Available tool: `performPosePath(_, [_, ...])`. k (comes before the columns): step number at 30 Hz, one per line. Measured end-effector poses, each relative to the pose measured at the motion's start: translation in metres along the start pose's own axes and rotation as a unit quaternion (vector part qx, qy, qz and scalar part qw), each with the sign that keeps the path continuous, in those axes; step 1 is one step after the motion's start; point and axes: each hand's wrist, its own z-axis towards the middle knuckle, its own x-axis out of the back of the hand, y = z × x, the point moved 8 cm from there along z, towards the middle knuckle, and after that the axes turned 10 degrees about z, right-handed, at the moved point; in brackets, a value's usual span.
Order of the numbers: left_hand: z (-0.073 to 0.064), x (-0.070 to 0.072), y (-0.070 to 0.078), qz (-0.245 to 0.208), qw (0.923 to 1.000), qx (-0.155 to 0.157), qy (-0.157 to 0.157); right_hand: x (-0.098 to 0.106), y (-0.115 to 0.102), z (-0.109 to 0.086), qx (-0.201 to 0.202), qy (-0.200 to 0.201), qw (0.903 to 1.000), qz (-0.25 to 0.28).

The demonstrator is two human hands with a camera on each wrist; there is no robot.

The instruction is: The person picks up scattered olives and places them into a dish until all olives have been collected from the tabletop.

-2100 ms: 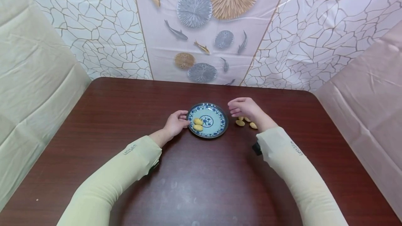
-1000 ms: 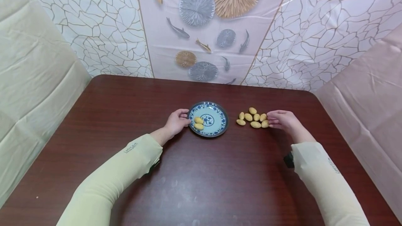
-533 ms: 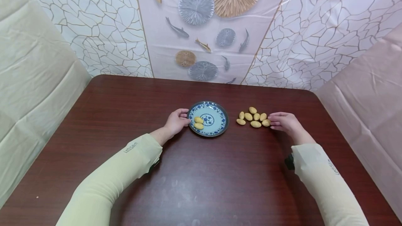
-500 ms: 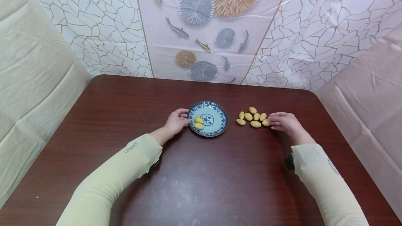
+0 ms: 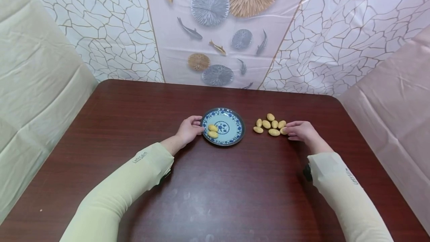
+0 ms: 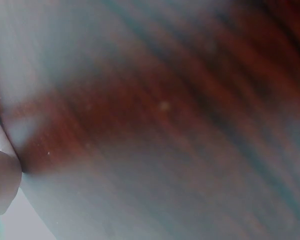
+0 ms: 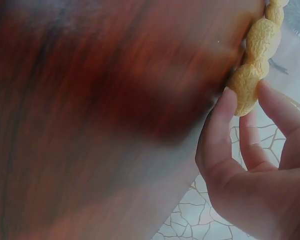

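Observation:
My left hand [image 5: 189,130] holds the near-left rim of a blue-and-white patterned plate [image 5: 236,139], thumb on the edge. Two small yellow oval pieces [image 5: 213,134] lie on the plate's left side. Right of the plate, several similar wrinkled, nut-like pieces [image 5: 266,124] lie in a loose group on the table. At that group's right end, my right hand [image 5: 304,132] pinches one yellow wrinkled oval [image 7: 246,89] between thumb and fingers. The left wrist view shows only part of the left hand [image 6: 4,172] against the plate's dark edge, which is mostly cut off.
A dark reddish-brown wooden table [image 5: 215,189] carries everything. Patterned sheeting [image 5: 215,36] hangs behind its far edge, with pale cloth walls at left and right.
My right hand went from above the gap beside the plate to the group's right side, then slightly left onto the end piece. The left hand stayed at the plate.

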Motion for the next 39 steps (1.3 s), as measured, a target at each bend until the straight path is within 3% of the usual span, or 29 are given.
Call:
performPosePath(24, [-0.002,-0.002,0.001,0.008,1.0000,0.000,-0.005,-0.001,0.004,-0.006,-0.019,-0.018,0.9980,0.058])
performPosePath(34, [-0.002,-0.001,0.002,-0.001,1.0000,-0.001,-0.002,0.001,-0.008,-0.010,-0.010,-0.030,0.9942,0.103])
performPosePath(39, [-0.002,0.000,0.002,-0.005,1.0000,-0.001,-0.002,-0.005,-0.015,-0.011,-0.013,-0.036,0.9945,0.097])
